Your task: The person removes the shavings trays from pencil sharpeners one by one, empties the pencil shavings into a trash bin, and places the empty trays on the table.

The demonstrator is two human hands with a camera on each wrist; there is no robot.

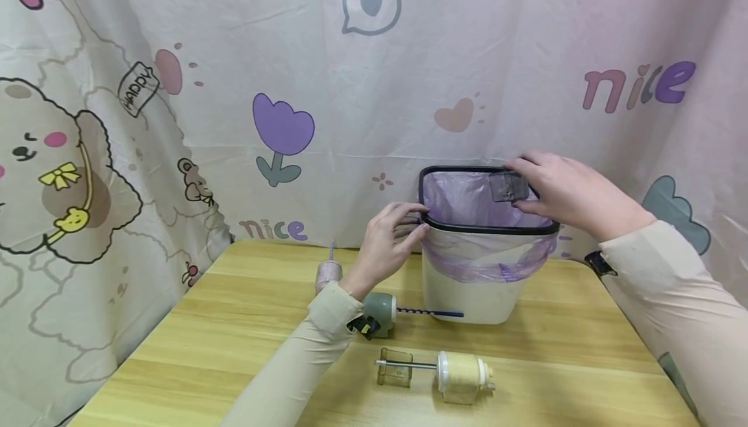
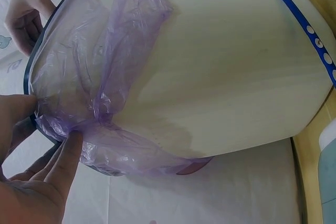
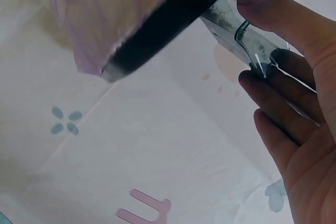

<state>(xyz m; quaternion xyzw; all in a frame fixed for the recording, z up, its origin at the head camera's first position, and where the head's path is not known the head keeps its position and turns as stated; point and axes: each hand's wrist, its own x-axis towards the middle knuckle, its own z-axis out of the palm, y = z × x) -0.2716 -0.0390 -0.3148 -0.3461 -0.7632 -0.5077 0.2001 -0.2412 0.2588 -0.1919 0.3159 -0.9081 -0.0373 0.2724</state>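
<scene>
My right hand (image 1: 569, 190) pinches a small clear grey box (image 1: 507, 187) between thumb and fingers, over the mouth of a white trash bin (image 1: 467, 294). Dark crumbs, perhaps pencil shavings, show inside the box, which looks tilted in the right wrist view. A purple plastic bag (image 1: 485, 261) lines the bin and folds over its outside under a black rim (image 1: 491, 228). At the near left corner my left hand (image 1: 386, 242) grips the rim and bag, thumb and fingers on either side, as the left wrist view (image 2: 39, 182) shows.
In front lies a yellow pencil sharpener (image 1: 460, 377) with a grey pencil in it, beside a clear brownish box (image 1: 395, 368). A green sharpener (image 1: 381, 310) with a blue pencil (image 1: 447, 313) lies by the bin. Farther left stands a pink sharpener (image 1: 328, 272). A printed curtain (image 1: 362, 102) hangs behind.
</scene>
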